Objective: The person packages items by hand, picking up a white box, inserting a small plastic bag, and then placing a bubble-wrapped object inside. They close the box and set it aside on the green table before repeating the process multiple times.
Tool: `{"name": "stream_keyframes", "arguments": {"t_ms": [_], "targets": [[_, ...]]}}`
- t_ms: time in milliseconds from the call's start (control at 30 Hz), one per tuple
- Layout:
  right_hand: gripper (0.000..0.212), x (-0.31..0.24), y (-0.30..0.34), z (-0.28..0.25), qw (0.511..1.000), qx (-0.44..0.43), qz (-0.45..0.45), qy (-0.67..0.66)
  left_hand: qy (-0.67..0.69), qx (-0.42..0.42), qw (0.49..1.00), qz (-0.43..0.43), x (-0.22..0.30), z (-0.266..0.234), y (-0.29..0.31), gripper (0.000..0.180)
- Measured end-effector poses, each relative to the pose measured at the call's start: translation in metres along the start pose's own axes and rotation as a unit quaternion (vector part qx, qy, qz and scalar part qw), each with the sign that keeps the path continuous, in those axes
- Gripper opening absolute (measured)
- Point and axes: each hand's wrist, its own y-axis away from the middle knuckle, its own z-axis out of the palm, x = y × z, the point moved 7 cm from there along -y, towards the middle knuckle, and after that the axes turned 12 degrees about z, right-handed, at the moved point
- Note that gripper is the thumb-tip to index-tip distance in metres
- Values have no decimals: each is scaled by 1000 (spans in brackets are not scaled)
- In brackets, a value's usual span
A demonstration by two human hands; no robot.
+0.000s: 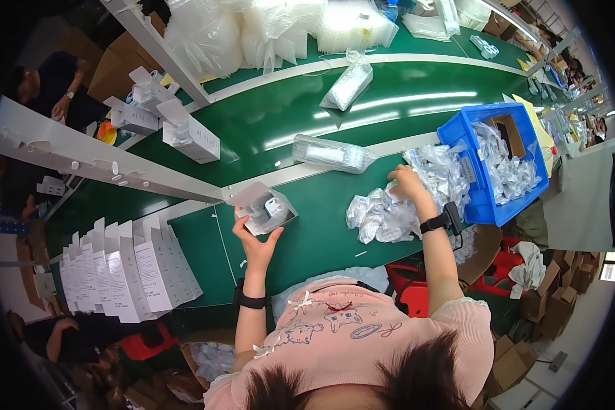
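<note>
My left hand is closed around the near side of a small white box, thumb on one side and fingers on the other. The box's flap stands up, and inside lies a white item in clear plastic. To the right, my right hand rests on a pile of small clear plastic packets. Its fingers are bent and slightly apart, with no lifted packet visible in them. What the packets contain is too small to make out.
A blue bin of similar packets stands right of the pile. Bubble-wrapped packages lie along the shelf edge. White boxes stand in rows at left, near a metal post. Bubble-wrap bags lie at the back.
</note>
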Motion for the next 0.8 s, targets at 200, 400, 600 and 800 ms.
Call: {"name": "stream_keyframes", "arguments": {"t_ms": [200,400,600,800], "targets": [[34,-16,18,-10,990,-28,-133,-42,-6,5,1000,2,8,-2,-7,76],[20,-13,22,-20,976,5,-174,-129,37,53,998,20,22,-6,-21,70],[15,-60,34,-60,871,-9,-91,-483,-178,12,984,4,38,-17,-34,30],[17,-207,103,-93,741,88,-229,-625,-135,43,988,-61,31,-26,-55,14]]}}
